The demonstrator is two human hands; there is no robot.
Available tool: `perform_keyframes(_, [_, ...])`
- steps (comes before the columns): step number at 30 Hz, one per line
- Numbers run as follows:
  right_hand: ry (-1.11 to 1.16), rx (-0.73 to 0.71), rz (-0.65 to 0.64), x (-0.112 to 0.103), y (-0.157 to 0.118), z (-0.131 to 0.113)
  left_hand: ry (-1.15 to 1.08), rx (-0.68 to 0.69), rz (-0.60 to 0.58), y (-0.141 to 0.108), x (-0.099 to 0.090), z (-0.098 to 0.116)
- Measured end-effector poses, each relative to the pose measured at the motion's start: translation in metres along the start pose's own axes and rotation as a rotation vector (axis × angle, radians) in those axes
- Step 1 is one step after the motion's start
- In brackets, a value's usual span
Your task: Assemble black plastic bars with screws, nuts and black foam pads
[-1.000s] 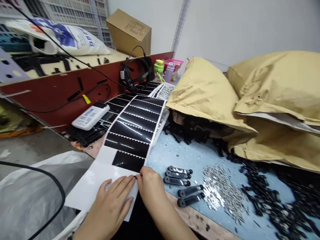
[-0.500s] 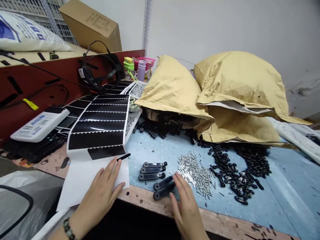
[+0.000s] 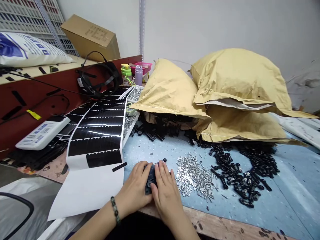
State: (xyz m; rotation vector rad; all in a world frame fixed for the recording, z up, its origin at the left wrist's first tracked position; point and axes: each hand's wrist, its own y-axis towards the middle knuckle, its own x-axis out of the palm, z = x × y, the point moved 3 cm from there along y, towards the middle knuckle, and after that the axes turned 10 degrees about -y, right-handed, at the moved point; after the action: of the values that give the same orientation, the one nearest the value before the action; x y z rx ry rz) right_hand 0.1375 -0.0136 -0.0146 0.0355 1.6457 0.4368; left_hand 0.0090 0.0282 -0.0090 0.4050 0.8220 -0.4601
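Item: my grip, two bare hands. Left hand, cupped, partly open, fingers bent over the near-left side of a small cluster of black lever-like pieces; right hand, fingers nearly straight, thumb apart, laid along the cluster's right side. Whether any one piece is clasped I cannot tell, my fingers covering most of them; their number is likewise hidden. Position of the pieces: near edge of the blue surface, between the white backing sheet and the loose silvery hardware. Changed: half a second ago my left hand lay on the backing sheet and my right alone was at two of the pieces, three others beside them; both hands now meet over the pieces. Meaning, in my judgement: handling has passed from the sheet to the pieces, which are being drawn or squared together. Left behind: one thin black strip, across the sheet's right edge, no finger on it now. Unchanged: black sticker panels beyond the sheet; heap of small black parts, right of the hardware; tan paper sacks, standing behind.
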Motion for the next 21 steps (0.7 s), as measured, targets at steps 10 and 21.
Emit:
perform_keyframes(10, [0.13,-0.074,-0.193,0.0,0.003,-0.012,-0.156,0.045,0.045,0.002,0.008,0.0])
perform_keyframes(21, [0.488,0.316,0.003,0.009,0.004,-0.01,-0.217,0.026,0.138,0.008,-0.006,0.016])
